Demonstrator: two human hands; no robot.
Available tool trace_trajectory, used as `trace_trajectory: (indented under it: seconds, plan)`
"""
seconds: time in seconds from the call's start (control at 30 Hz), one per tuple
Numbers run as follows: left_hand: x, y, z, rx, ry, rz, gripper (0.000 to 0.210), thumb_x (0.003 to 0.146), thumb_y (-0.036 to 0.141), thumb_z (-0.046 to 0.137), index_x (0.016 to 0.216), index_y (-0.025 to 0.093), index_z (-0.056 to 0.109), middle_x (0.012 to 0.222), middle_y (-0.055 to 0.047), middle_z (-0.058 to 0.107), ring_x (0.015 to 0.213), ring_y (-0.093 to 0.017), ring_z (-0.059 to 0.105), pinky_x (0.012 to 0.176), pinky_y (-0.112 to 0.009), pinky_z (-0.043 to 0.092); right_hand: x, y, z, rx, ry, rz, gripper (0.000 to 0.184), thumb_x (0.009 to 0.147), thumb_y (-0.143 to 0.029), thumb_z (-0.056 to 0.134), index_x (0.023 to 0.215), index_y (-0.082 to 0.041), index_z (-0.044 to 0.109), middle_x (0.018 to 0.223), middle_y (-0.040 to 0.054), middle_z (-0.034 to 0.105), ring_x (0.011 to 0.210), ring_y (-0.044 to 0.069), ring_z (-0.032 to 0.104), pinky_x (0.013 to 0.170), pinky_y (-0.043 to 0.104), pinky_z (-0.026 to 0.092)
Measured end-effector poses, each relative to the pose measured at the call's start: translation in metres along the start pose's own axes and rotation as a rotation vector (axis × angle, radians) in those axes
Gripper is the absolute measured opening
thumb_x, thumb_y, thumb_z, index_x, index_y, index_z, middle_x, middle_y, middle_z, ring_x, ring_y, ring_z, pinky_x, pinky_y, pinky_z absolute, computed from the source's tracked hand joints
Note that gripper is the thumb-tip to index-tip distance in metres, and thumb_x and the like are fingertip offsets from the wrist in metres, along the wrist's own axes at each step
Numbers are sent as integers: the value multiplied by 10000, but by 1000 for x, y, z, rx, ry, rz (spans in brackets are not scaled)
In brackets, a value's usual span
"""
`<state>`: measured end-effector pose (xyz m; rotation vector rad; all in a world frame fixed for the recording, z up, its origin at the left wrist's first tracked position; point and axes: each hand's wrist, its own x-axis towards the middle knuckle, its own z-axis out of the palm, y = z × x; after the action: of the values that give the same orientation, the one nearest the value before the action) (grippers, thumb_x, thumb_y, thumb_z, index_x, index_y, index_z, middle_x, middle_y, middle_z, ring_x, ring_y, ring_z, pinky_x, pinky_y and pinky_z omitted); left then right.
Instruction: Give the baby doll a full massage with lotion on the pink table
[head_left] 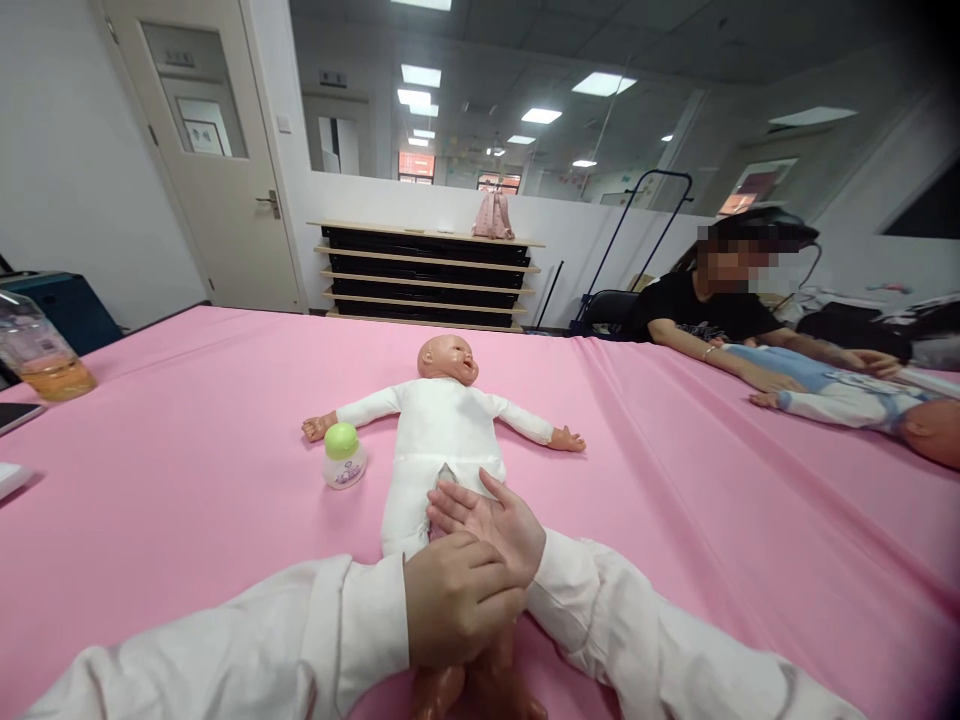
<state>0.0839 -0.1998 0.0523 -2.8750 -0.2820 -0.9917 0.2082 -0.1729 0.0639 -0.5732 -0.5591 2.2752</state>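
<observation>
A baby doll (446,420) with a white cloth body lies on its back, arms spread, head at the far side. Over its legs, my right hand (499,525) is open, palm up, with the fingers stretched to the left. My left hand (465,600) rests against the heel of my right palm, its fingers curled and closed. Its fingertips are turned away from view, so what they hold, if anything, is hidden. Left of the doll, by its hand, stands a small jar (344,458) with a green lid. The doll's feet (439,690) show below my hands.
Pink cloth (187,450) covers the table. A bottle of amber liquid (49,350) and a phone (19,415) are at the left edge. To the right, a person (720,310) handles another doll (847,395) in blue and white. Behind stands a shelf (427,275) with a pink backpack (493,215).
</observation>
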Motion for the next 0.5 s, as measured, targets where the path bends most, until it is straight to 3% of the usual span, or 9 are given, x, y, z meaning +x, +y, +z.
trace_trajectory:
  seconds: [0.07, 0.17, 0.27, 0.37, 0.43, 0.5]
  plan:
    - [4, 0, -6, -70, 45, -8, 239, 850, 195, 368, 883, 158, 602, 723, -53, 622, 695, -150, 551, 621, -285, 417, -4, -2, 5, -19, -5, 0, 417, 778, -476, 502, 965, -114, 589, 1002, 90, 627, 1001, 184, 570, 1001, 348, 287]
    - [18, -4, -21, -196, 207, -128, 263, 815, 147, 365, 917, 169, 606, 777, -40, 644, 754, -157, 563, 674, -299, 433, -10, -17, 13, -120, 32, -14, 300, 757, -360, 548, 914, -111, 609, 950, 79, 642, 939, 176, 592, 971, 339, 322]
    - [41, -24, -32, -233, 335, -312, 273, 804, 116, 373, 948, 173, 598, 906, -42, 648, 888, -163, 561, 793, -309, 433, -3, -51, 17, -330, 164, -264, 206, 734, -239, 543, 887, -123, 617, 918, 58, 645, 938, 156, 584, 946, 303, 345]
    - [73, -68, -26, -176, 426, -524, 300, 785, 115, 407, 1034, 166, 567, 1024, -52, 619, 984, -174, 530, 889, -315, 403, 30, -102, 11, -569, 406, -610, 216, 695, -159, 503, 893, -146, 588, 940, 49, 623, 924, 152, 575, 893, 303, 380]
    - [97, -106, -14, -98, 468, -760, 365, 765, 105, 416, 1111, 146, 527, 1118, -79, 576, 1075, -189, 487, 952, -319, 363, 61, -137, 1, -718, 671, -818, 272, 684, -129, 479, 945, -154, 550, 1034, 64, 587, 946, 151, 558, 869, 301, 390]
    - [118, -143, 0, -54, 411, -982, 435, 766, 113, 424, 1198, 134, 468, 1213, -99, 519, 1161, -203, 428, 978, -323, 337, 90, -165, -9, -845, 954, -950, 325, 702, -113, 457, 1022, -139, 508, 1169, 104, 518, 1075, 160, 483, 927, 298, 345]
